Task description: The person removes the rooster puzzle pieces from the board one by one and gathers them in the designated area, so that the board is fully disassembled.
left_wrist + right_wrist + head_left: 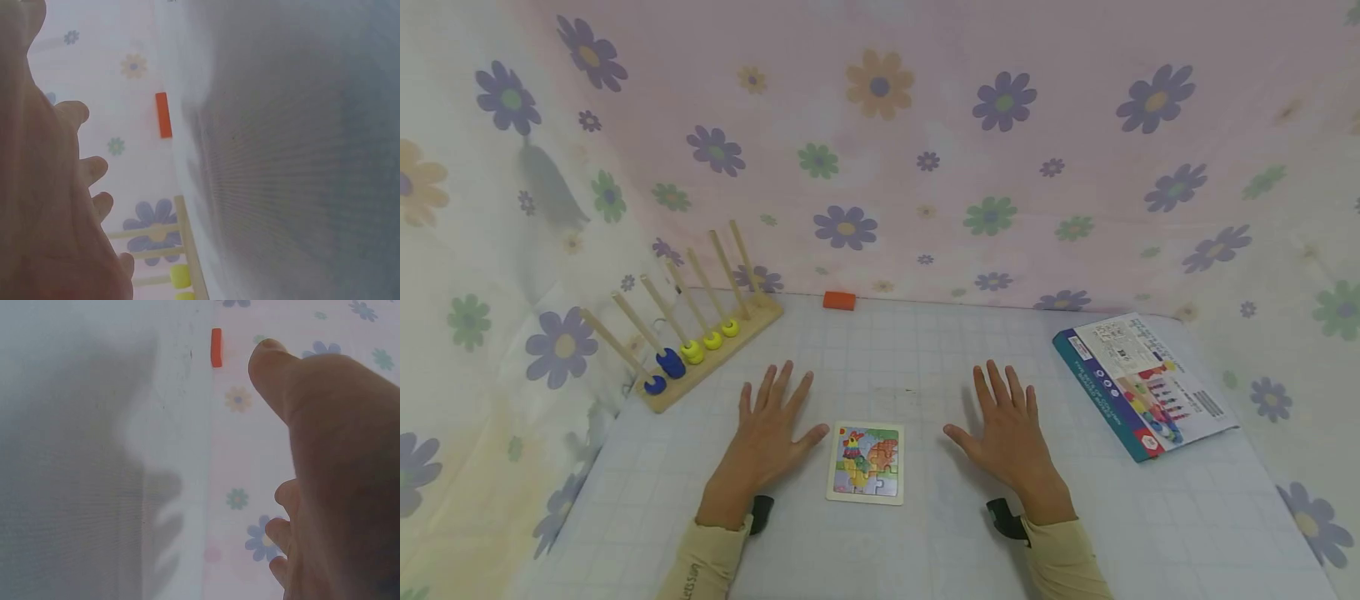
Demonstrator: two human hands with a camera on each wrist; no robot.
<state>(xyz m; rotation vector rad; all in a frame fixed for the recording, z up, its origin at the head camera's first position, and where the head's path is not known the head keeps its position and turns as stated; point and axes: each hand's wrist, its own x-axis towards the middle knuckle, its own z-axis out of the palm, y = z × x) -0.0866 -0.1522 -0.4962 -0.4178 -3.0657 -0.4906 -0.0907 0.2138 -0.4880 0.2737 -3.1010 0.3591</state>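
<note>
**Both hands flat, puzzle untouched between them**

We have our left hand (772,433) and right hand (1006,433) lying palm down on the gridded table (925,542), fingers spread and straight, holding nothing. Between them, just beside each thumb but apart from both, lies the small jigsaw puzzle (866,462) in its frame. As far as we can tell its pieces all sit in place, showing a colourful bird; no piece lies loose on the table. So we judge the work on it as not yet begun, or else complete; the pictures do not settle which.

Off to the left stands a wooden peg rack (700,333) with blue and yellow rings low on its rods. An orange block (838,300) lies by the back cloth, and a printed box (1142,383) lies flat to the right.
</note>
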